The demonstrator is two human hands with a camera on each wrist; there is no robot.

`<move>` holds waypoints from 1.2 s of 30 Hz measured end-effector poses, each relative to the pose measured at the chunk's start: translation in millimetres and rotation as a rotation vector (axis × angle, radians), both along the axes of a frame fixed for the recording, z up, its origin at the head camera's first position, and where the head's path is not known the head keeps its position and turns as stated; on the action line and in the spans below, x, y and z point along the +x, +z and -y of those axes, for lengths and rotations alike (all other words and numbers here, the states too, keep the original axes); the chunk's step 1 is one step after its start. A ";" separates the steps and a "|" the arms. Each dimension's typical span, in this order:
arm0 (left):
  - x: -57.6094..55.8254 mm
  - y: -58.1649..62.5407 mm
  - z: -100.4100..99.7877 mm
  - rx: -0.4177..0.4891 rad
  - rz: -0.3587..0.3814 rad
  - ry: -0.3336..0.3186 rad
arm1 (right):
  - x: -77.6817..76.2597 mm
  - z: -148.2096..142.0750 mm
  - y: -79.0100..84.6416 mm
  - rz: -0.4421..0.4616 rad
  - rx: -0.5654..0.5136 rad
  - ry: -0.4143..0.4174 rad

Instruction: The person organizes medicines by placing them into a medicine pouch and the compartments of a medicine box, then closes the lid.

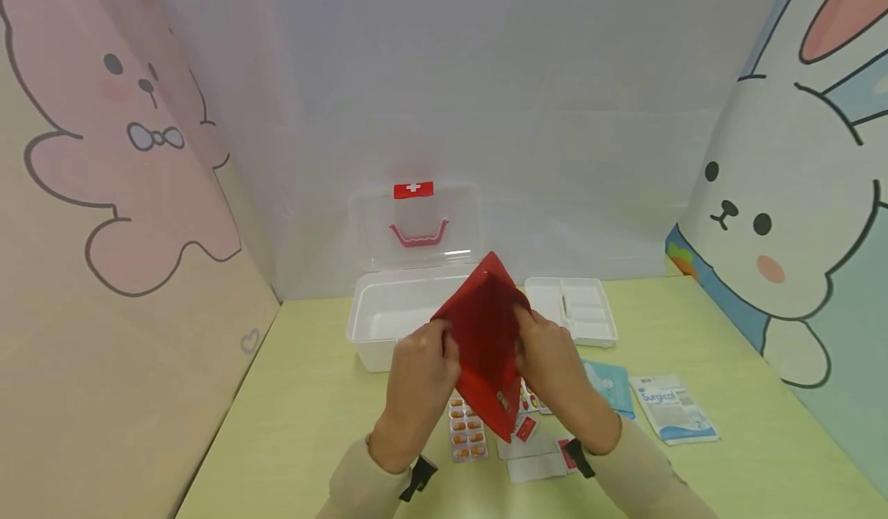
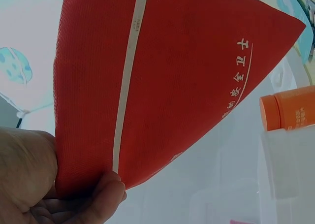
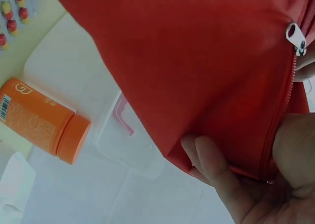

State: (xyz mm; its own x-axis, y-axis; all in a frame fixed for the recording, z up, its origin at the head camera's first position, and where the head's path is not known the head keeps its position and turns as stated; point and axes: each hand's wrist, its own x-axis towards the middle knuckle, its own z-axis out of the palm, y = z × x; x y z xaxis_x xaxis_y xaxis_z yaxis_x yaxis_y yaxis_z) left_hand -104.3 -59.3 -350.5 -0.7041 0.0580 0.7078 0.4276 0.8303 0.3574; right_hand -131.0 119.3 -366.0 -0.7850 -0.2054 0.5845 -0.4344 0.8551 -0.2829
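Both hands hold up a red zipper pouch (image 1: pixel 486 342) above the table, its mouth spread open toward the head camera. My left hand (image 1: pixel 422 372) pinches the pouch's left edge between thumb and fingers. On the opposite edge, my right hand (image 1: pixel 551 361) grips the fabric, with its thumb inside the mouth beside the zipper. A silver zipper pull (image 3: pixel 296 38) shows in the right wrist view. White lettering (image 2: pixel 238 76) and a pale stripe mark the outside. An orange bottle (image 3: pixel 44 120) appears beyond the pouch in both wrist views; the pouch hides it from the head view.
Behind the hands stands a white box (image 1: pixel 368 330) with its clear lid (image 1: pixel 416 226) raised. A divided white tray (image 1: pixel 590 311) lies to its right. Capsule blister packs (image 1: pixel 468 430), white sachets (image 1: pixel 534 466), a blue packet (image 1: pixel 613 386) and a surgical packet (image 1: pixel 674 409) lie nearer.
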 end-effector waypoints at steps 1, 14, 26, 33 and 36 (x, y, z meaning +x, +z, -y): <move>-0.1 0.0 0.8 -0.001 -0.001 0.004 | -0.9 -1.4 -0.9 -0.008 -0.002 0.001; 1.1 1.2 9.8 0.007 0.058 0.004 | -9.5 -7.5 -9.5 0.031 -0.067 0.014; 5.8 3.5 22.7 0.003 0.117 0.032 | -11.4 2.0 -16.8 0.159 -0.124 0.031; 12.2 3.6 22.4 -0.014 0.159 0.019 | -8.4 10.6 -20.5 0.203 -0.119 0.067; 14.4 4.3 22.5 -0.036 0.158 0.020 | -6.4 15.9 -21.6 0.244 -0.135 0.082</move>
